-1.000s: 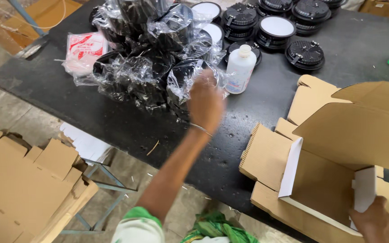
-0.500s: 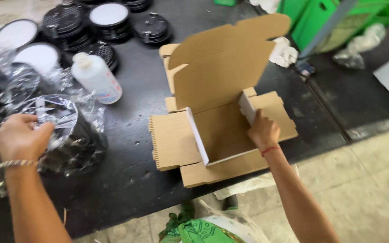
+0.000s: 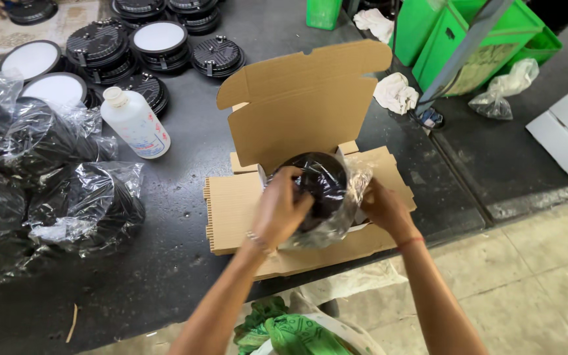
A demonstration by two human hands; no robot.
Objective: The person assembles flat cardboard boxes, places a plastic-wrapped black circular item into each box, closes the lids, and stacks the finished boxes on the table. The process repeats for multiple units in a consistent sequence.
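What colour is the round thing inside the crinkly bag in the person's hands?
Black. The round thing shows through its clear plastic bag in the head view, over the brown cardboard box.

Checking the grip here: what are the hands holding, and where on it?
Both hands hold a bagged black round fixture over the open cardboard box: left hand on its left side, right hand on its right.

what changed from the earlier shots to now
The left hand left the heap of bagged parts and carried one bagged black round part over to the open cardboard box. The right hand let go of the box flap and now grips the bag too. The box, the white bottle and the stacked discs stayed put.
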